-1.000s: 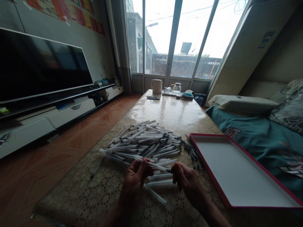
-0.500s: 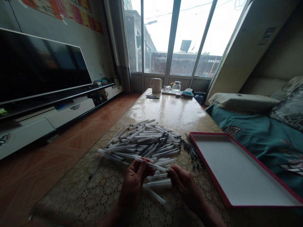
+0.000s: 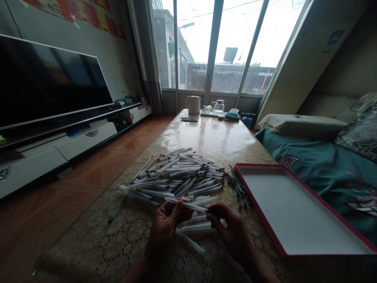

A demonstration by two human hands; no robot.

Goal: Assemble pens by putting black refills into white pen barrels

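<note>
A white pen [image 3: 188, 204] is held slantwise above the table between both hands. My left hand [image 3: 167, 220] is closed round its left part, thumb on top. At the dark right end, my right hand [image 3: 225, 222] pinches with thumb and fingertips. Just beyond the hands lies a loose pile of white pens [image 3: 179, 171], many with black ends. A few more pens lie under the hands, one of them a pale pen [image 3: 191, 241] nearest me. Slim black pieces [image 3: 238, 186] lie in a bunch right of the pile; their exact kind is hard to make out.
A shallow white tray [image 3: 306, 212] with a red rim lies to the right on the patterned table [image 3: 88, 243]. At the table's far end stand a beige jug [image 3: 193, 105], a glass pot [image 3: 218, 106] and a tissue pack [image 3: 232, 114]. A teal-covered seat [image 3: 309, 153] borders the right side.
My right hand's fingers have shifted slightly at the pen's dark end, with a gap now showing between thumb and fingers. My left hand keeps its hold. The view has moved slightly.
</note>
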